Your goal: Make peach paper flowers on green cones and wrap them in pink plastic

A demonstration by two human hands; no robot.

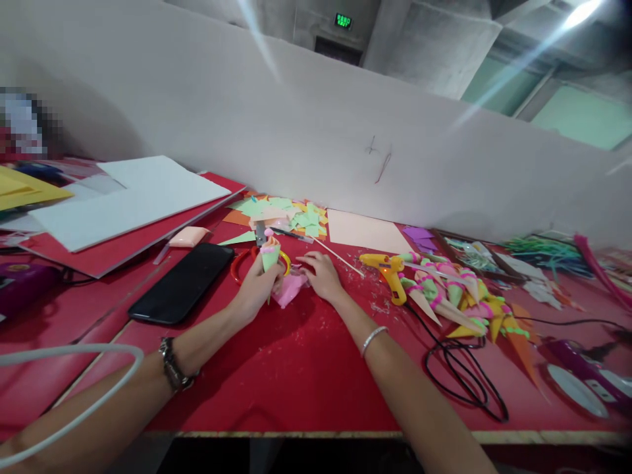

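Note:
My left hand [257,288] is closed around a small paper ice-cream cone [270,259], held upright. The cone is light green, with an orange and pink swirl and a pink ball on top. Just right of it, my right hand [320,275] is over the table, its fingers bent but apart beside a crumpled pink packet [291,289]. Whether the fingertips touch the packet is hard to make out. Behind the cone, red and yellow rings [237,264] lie partly hidden by my left hand.
A yellow glue gun [390,271] with a black cord lies to the right, next to a pile of paper cones [449,289]. A black phone [182,283] is at left. Paper scraps [286,214], a thin stick [338,255] and white boards [133,201] lie farther back, before a white partition [296,118].

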